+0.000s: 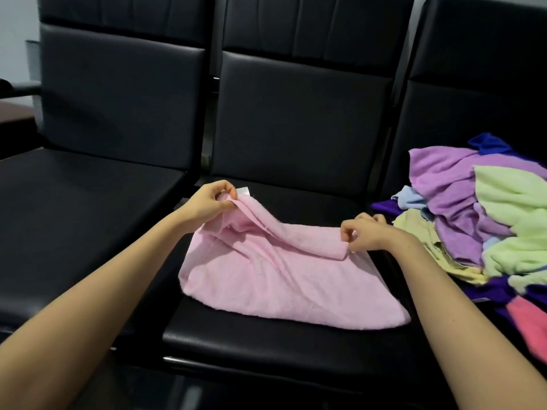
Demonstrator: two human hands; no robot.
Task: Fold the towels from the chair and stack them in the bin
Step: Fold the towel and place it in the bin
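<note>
A pink towel (284,279) lies partly folded on the middle black seat (236,341). My left hand (210,202) pinches its far left corner, lifted a little off the seat, with a white label showing behind my fingers. My right hand (367,235) grips the rolled far right edge of the same towel, low against the seat. A heap of unfolded towels (479,220) in purple, pale green, yellow, blue and coral covers the seat to the right. No bin is in view.
A row of black padded chairs runs across the view. The left seat (74,226) carries nothing. Upright backrests (296,113) stand close behind. A dark brown surface (14,113) shows at the far left edge.
</note>
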